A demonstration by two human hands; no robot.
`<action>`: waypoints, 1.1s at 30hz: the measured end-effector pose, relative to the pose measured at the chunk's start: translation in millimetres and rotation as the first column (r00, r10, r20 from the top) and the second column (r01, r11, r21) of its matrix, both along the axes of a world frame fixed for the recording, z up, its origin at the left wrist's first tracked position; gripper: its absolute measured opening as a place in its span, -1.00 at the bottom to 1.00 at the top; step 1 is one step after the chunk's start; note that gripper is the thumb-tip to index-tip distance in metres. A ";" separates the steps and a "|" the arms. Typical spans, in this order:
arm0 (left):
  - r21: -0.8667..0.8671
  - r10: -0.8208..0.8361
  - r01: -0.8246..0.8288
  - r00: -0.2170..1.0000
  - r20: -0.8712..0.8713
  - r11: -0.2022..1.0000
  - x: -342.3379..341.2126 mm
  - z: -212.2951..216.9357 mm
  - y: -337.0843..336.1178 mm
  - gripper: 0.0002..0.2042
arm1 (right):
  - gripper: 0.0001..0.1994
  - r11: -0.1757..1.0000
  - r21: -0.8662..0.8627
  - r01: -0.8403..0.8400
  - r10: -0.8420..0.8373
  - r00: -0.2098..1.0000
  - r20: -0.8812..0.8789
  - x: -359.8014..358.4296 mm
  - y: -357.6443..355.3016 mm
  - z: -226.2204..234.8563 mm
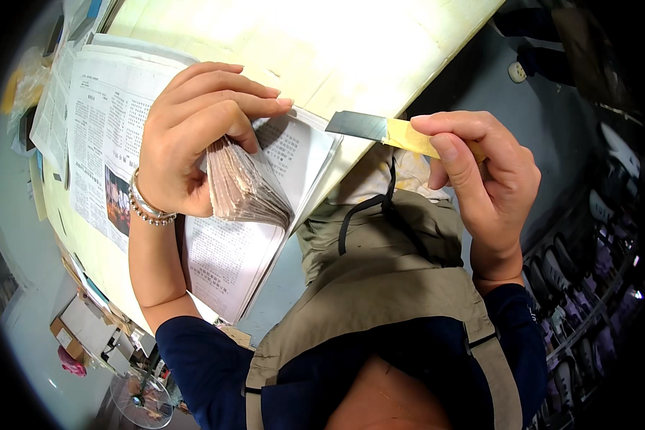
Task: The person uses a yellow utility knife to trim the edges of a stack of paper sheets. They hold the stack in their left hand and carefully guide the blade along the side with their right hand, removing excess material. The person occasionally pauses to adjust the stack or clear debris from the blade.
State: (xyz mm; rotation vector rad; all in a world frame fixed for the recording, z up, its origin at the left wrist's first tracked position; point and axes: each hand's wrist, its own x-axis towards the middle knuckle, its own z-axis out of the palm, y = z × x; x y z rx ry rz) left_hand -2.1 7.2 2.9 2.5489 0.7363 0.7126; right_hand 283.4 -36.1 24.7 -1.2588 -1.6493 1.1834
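My left hand [201,122] is curled round a thick, bent stack of thin layered pieces [247,190] with uneven brownish-white edges. Its thumb presses from below, while the upper fingers reach out over the paper. I cannot make out what the pieces are made of. Beneath the stack lie printed newspaper sheets [226,261], spread along the table edge. My right hand [487,168] pinches a flat knife [358,127] by its yellow-wrapped handle, thumb against fingers. The dark, slanted blade points left, toward the paper's edge and apart from the stack.
The pale table [301,43] ends in a slanting edge in front of me. More newspaper [93,93] covers its left side. A fan [142,401] stands at the lower left. A rack of shoe-like items [566,287] is at the right. A person's foot [517,72] shows at the upper right.
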 end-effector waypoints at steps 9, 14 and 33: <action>0.002 -0.002 0.002 1.000 0.001 1.000 -0.1 1.1 0.2 -0.89 | -0.90 0.994 0.107 0.004 -0.001 1.000 -0.030 -0.6 2.1 -7.5; 0.003 0.001 -0.001 1.000 0.001 1.000 0.1 1.0 0.2 -0.90 | -0.90 0.995 0.102 0.004 -0.001 1.000 -0.022 -1.6 2.5 -6.9; -0.035 -0.015 0.015 1.000 0.012 0.999 1.5 2.8 -0.4 -0.95 | -0.87 0.951 0.264 -0.158 0.119 0.980 0.159 0.3 0.8 1.3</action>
